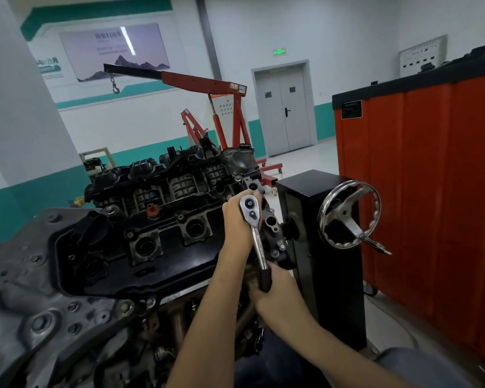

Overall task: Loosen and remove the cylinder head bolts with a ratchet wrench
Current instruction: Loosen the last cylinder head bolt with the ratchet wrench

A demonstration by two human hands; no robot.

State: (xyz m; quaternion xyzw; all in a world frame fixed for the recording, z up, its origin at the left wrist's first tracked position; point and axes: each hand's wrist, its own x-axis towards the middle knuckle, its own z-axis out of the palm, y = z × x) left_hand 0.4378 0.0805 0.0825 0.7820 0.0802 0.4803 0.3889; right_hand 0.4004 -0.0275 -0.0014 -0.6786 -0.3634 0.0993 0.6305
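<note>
An engine with a black cylinder head cover (163,242) fills the lower left and centre of the head view. A chrome ratchet wrench (254,228) stands over the cover's right end, head up and handle pointing down toward me. My left hand (237,222) cups the ratchet head from behind and steadies it. My right hand (275,289) is closed around the black grip at the handle's lower end. The socket and the bolt under the ratchet head are hidden by my left hand. Small bolts (275,253) show along the cover's right edge.
A black engine stand column (328,247) with a chrome handwheel (350,217) stands right of the engine. A red tool cabinet (431,191) fills the right side. A red engine hoist (221,116) stands behind, near a grey double door (284,110).
</note>
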